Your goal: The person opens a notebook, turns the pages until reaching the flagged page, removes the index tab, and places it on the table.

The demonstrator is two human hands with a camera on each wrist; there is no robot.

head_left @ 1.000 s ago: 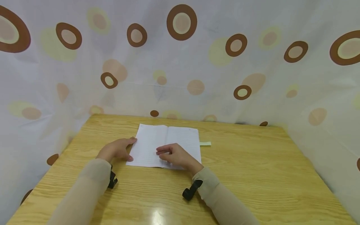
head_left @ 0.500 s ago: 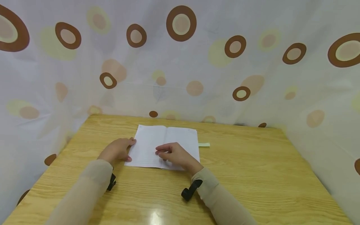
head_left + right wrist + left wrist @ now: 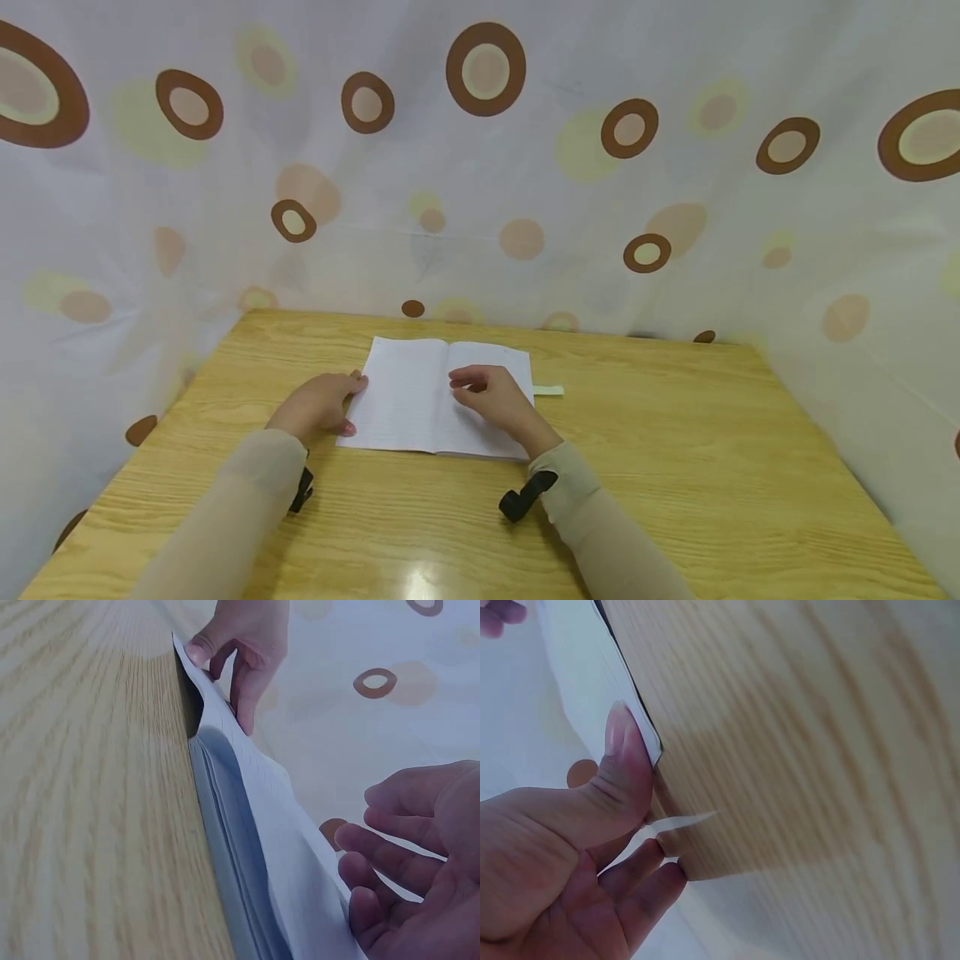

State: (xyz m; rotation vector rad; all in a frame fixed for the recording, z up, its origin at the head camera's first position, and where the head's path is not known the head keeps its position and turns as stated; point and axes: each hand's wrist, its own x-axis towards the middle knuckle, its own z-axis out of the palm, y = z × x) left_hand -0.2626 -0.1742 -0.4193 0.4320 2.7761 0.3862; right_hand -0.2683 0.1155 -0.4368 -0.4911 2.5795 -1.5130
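Observation:
An open lined notebook (image 3: 401, 400) lies on the wooden table, white pages up, with its fold running away from me. At its left edge is my left hand (image 3: 315, 406); the left wrist view has the thumb (image 3: 620, 750) lying on the page corner and other fingers (image 3: 649, 889) spread beyond the edge. My right hand (image 3: 501, 402) hovers over the right page, its fingers loosely bent and nothing between them. In the right wrist view its fingertips are close to the page (image 3: 300, 877); whether they touch is unclear. The left part of the notebook rises slightly off the table there.
A pale green strip (image 3: 548, 390) sticks out past the notebook's right edge. The wooden table (image 3: 675, 467) extends to both sides. A white sheet with brown and yellow spots (image 3: 487, 183) hangs behind and at both sides.
My right hand has moved from near the fold to the right and slightly away, over the right page. The left hand stays at the left edge.

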